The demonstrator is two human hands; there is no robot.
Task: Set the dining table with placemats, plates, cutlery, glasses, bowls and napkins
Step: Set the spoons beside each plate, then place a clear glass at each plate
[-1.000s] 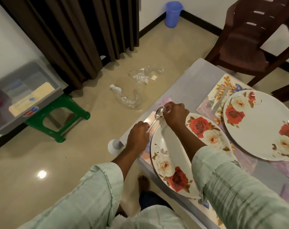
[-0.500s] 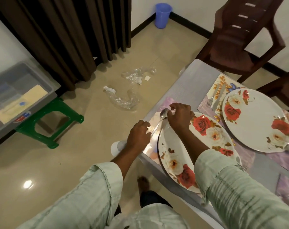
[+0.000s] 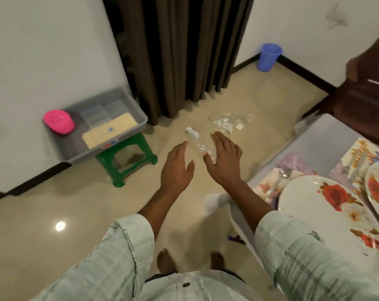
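My left hand (image 3: 177, 168) and my right hand (image 3: 224, 158) hang over the floor, left of the table, fingers spread and holding nothing. A metal spoon (image 3: 280, 177) lies on the floral placemat (image 3: 264, 187) beside the near rose-patterned plate (image 3: 327, 213) at the table's left edge. A second rose plate (image 3: 377, 187) sits on another floral placemat (image 3: 357, 155) farther right. A grey bin (image 3: 101, 124) on a green stool (image 3: 127, 161) stands by the wall, holding a pink bowl (image 3: 59, 122), clear containers and a yellow flat item.
Crumpled clear plastic wrap (image 3: 225, 122) lies on the tiled floor ahead. A blue cup (image 3: 268, 56) stands in the corner by the dark curtain (image 3: 177, 51). A brown chair (image 3: 366, 101) is at the table's far end. My bare feet (image 3: 164, 260) show below.
Both hands let go of the spoon, which now lies on the placemat, and moved left off the table over the floor. My view has swung left toward the grey bin.
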